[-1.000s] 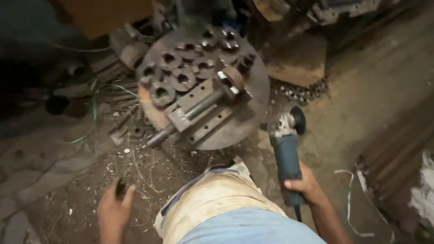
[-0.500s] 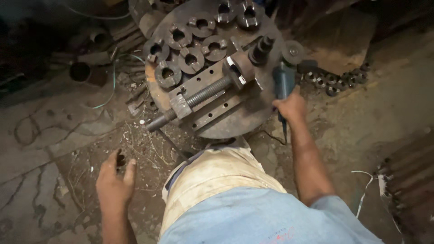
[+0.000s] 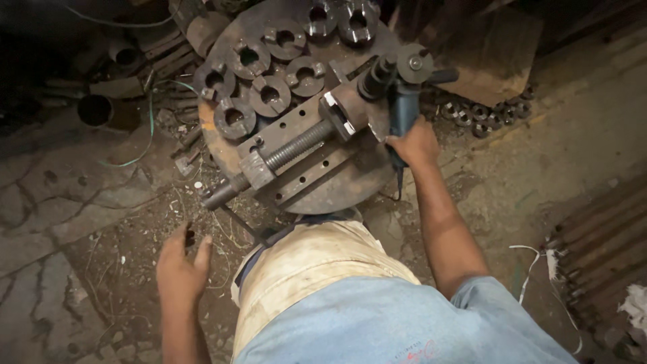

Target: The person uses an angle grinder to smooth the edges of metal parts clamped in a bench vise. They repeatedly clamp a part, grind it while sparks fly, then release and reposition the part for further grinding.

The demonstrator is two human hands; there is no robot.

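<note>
My right hand [image 3: 416,143] grips a blue angle grinder [image 3: 404,101], its disc up by the far end of a vise. The rusty vise [image 3: 296,145] with a long screw lies bolted across a round steel plate [image 3: 337,185]. Several slotted round steel nuts [image 3: 269,94] lie on the plate's far half. My left hand [image 3: 180,266] hovers low over the dirt floor with fingers spread, holding nothing. My knee in dirty cream trousers [image 3: 317,269] sits between the hands.
More small nuts [image 3: 485,111] lie in a heap on the ground right of the plate. Pipes and scrap metal [image 3: 114,81] crowd the upper left. Ribbed steel bars [image 3: 600,243] lie at the right edge. A wooden board [image 3: 492,54] rests behind the grinder.
My right hand has carried the grinder from the floor at the right up onto the plate beside the vise. My view has moved closer over the plate. The left hand stays low.
</note>
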